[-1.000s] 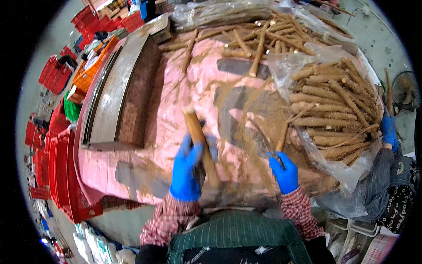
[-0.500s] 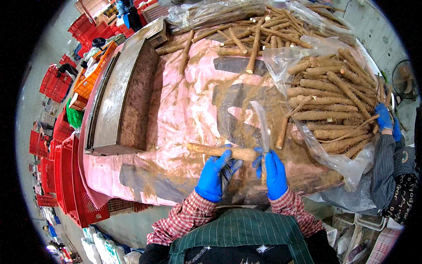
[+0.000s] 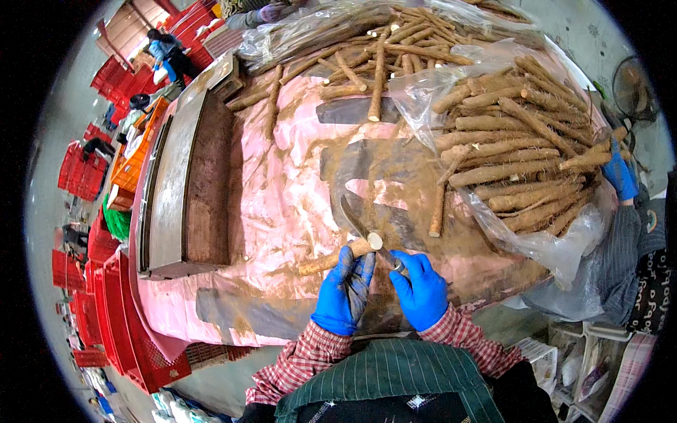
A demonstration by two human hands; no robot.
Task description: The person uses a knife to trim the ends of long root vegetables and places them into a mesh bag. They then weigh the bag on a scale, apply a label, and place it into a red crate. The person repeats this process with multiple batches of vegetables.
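My left hand (image 3: 341,290), in a blue glove, is closed round a long brown yam (image 3: 321,264). The yam points to the left, and its right end shows a round white cut face. My right hand (image 3: 421,289), also gloved in blue, grips the handle of a knife (image 3: 353,217). Its curved blade slants up and to the left, passing behind the cut end of the yam. Part of the blade is hidden there, and the fingers cover most of the handle. Both hands are over the near edge of the pink-covered table (image 3: 271,187).
A pile of hairy yams (image 3: 508,151) lies on clear plastic at the right, where a co-worker's gloved hand (image 3: 620,173) touches it. More yams (image 3: 402,46) are heaped at the far side. A long metal box (image 3: 185,187) stands at left, beside red crates (image 3: 116,310).
The knife blade has swung left, from upright to slanting behind the yam. The yam's right end has tilted up and now shows a white cut face. The co-worker's hand has moved up.
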